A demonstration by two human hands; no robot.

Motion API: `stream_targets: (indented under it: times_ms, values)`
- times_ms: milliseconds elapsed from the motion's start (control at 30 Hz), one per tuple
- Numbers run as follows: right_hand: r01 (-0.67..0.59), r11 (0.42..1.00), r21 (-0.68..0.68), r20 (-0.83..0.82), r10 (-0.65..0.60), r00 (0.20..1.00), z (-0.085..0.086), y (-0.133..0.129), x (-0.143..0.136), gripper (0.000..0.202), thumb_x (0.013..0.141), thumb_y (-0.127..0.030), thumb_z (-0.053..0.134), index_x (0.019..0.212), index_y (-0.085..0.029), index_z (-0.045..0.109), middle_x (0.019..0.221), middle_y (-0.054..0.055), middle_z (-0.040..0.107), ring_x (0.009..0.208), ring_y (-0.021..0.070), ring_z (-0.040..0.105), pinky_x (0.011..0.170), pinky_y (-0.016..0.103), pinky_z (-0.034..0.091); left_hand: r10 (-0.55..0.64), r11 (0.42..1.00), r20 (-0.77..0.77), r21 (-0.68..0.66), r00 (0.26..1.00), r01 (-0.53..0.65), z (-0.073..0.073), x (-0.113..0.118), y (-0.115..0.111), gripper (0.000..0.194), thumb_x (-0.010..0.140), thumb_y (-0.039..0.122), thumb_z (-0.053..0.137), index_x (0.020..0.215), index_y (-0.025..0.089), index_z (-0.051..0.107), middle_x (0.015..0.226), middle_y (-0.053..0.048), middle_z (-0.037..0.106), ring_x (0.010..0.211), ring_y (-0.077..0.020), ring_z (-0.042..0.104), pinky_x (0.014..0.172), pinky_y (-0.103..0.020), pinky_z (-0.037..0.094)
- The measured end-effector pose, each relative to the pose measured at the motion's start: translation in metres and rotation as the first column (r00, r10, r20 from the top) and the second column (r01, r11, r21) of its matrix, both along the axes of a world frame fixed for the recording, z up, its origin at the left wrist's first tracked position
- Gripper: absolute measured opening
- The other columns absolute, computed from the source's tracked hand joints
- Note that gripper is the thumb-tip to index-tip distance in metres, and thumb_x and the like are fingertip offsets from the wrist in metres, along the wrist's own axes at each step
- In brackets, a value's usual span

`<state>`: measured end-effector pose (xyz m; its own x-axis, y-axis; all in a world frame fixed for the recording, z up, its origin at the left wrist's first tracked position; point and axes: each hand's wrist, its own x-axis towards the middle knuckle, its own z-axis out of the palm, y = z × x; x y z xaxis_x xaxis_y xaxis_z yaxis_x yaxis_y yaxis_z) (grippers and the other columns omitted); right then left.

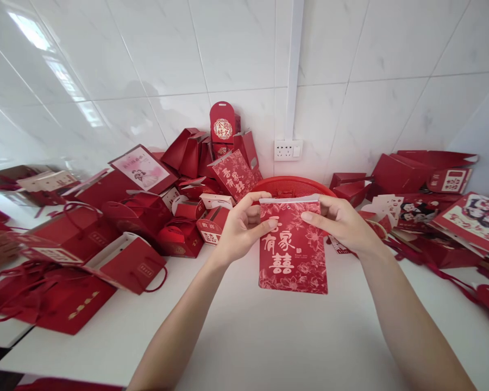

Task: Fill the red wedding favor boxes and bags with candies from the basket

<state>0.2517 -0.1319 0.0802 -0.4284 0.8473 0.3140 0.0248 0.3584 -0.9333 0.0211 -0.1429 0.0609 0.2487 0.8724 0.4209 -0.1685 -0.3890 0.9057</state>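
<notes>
A red paper gift bag (293,244) with white characters and a pale flower print is held up in front of me, over the white table. My left hand (248,225) pinches its upper left edge, thumb on the front. At the upper right corner my right hand (338,217) grips it the same way, thumb on the front and fingers behind. The bag's top edge shows white; whether it is folded flat inside cannot be seen. Just behind it stands a red plastic basket (309,186), partly hidden by the bag and my hands.
Red gift bags (134,263) and small boxes (181,236) are piled on the left. Another heap of red bags (403,176) and photo-printed cards (483,217) lies on the right. The tiled wall bears a socket (288,150). Another person's hand (0,250) shows at the far left.
</notes>
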Motion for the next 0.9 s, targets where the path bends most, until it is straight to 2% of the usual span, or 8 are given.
stream_targets:
  times_ms: [233, 500, 767, 900]
  values:
    - [0.024, 0.999, 0.025, 0.009, -0.025, 1.000, 0.0019, -0.0009, -0.0003, 0.029, 0.084, -0.047, 0.077, 0.095, -0.021, 0.072, 0.087, 0.003, 0.075, 0.078, 0.0194, 0.072, 0.068, 0.030, 0.058, 0.032, 0.999, -0.025, 0.026, 0.999, -0.031, 0.0024, 0.0007, -0.0021, 0.039, 0.078, 0.031, 0.085, 0.107, 0.019, 0.062, 0.085, -0.002, 0.074, 0.069, -0.0132, 0.068, 0.067, -0.024, 0.057]
    - [-0.006, 1.000, 0.003, 0.038, 0.006, 0.999, 0.0029, -0.0014, -0.0005, 0.028, 0.086, -0.048, 0.075, 0.089, -0.020, 0.069, 0.087, 0.003, 0.072, 0.077, 0.0181, 0.069, 0.067, 0.028, 0.056, 0.058, 0.997, -0.031, 0.049, 0.998, -0.057, 0.0025, 0.0007, -0.0029, 0.038, 0.074, 0.034, 0.087, 0.102, 0.019, 0.066, 0.082, -0.003, 0.075, 0.067, -0.0139, 0.068, 0.064, -0.025, 0.057]
    - [-0.020, 1.000, 0.009, 0.044, 0.020, 0.999, 0.0005, 0.0006, 0.0013, 0.029, 0.086, -0.049, 0.074, 0.089, -0.020, 0.069, 0.089, 0.003, 0.071, 0.076, 0.0175, 0.068, 0.066, 0.029, 0.055, 0.094, 0.988, -0.030, 0.125, 0.995, -0.089, 0.0026, 0.0002, -0.0011, 0.030, 0.073, 0.031, 0.088, 0.096, 0.018, 0.072, 0.066, 0.001, 0.069, 0.058, -0.0110, 0.064, 0.059, -0.022, 0.055]
    - [-0.017, 1.000, 0.015, 0.054, 0.016, 0.998, 0.0006, 0.0007, 0.0015, 0.031, 0.086, -0.051, 0.074, 0.089, -0.021, 0.069, 0.086, 0.003, 0.069, 0.077, 0.0173, 0.067, 0.066, 0.029, 0.055, 0.147, 0.981, -0.021, 0.130, 0.989, -0.143, 0.0010, 0.0008, -0.0009, 0.027, 0.070, 0.033, 0.090, 0.087, 0.017, 0.077, 0.073, -0.003, 0.074, 0.061, -0.0120, 0.066, 0.059, -0.023, 0.056]
